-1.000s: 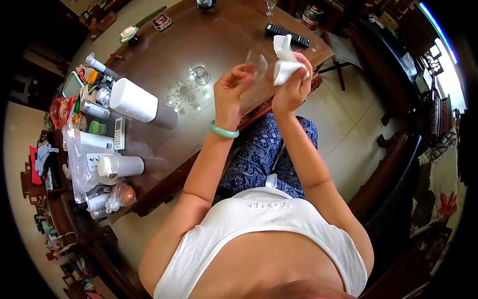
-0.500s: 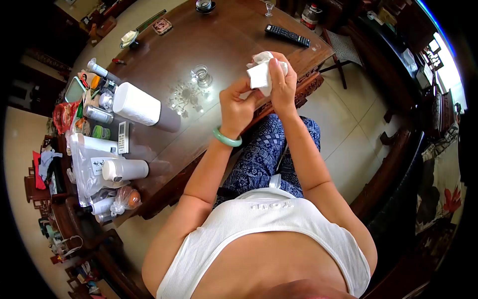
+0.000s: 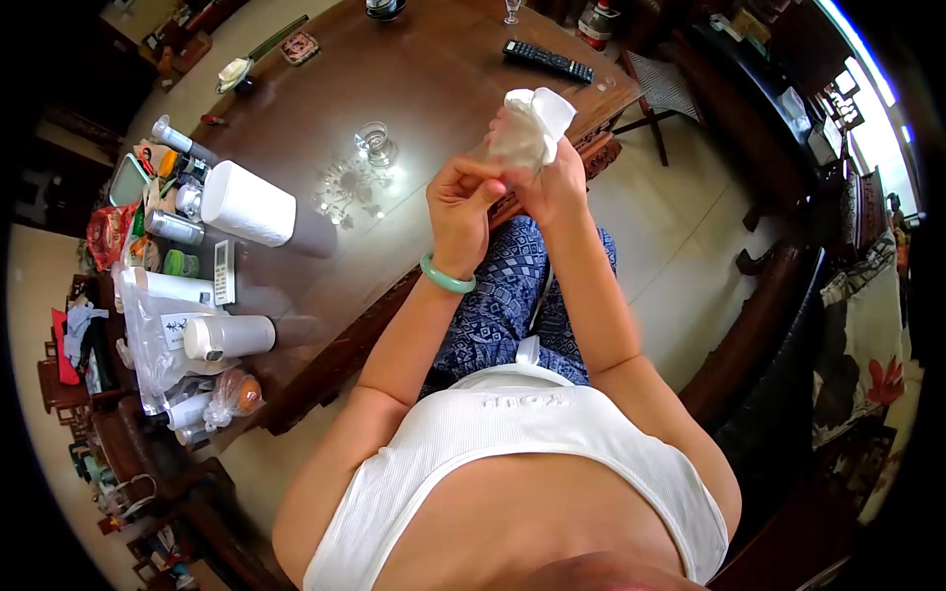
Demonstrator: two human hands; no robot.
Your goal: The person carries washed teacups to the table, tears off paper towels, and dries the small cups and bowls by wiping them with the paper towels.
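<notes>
A crumpled white tissue (image 3: 532, 123) is held up in front of me, over the near right edge of the wooden table. My right hand (image 3: 558, 187) is closed around it from below, and most of its fingers are hidden behind the tissue. Beside it, my left hand (image 3: 459, 219), with a green bangle at the wrist, is closed in a pinch at the tissue's lower left edge. Whether anything lies inside the folds is hidden. To the left of the hands, a small clear glass (image 3: 374, 144) stands on the table.
A black remote (image 3: 548, 61) lies near the table's far right edge. On the left are a white tissue pack (image 3: 248, 203), a white remote (image 3: 225, 272), a white flask (image 3: 230, 337) and a bagged round orange item (image 3: 236, 397). A folding stool (image 3: 662, 87) stands beyond the table.
The right hand has turned, and the tissue now rises above its fingers instead of facing left. My left hand has shifted slightly down and left. The whole view has shifted a little.
</notes>
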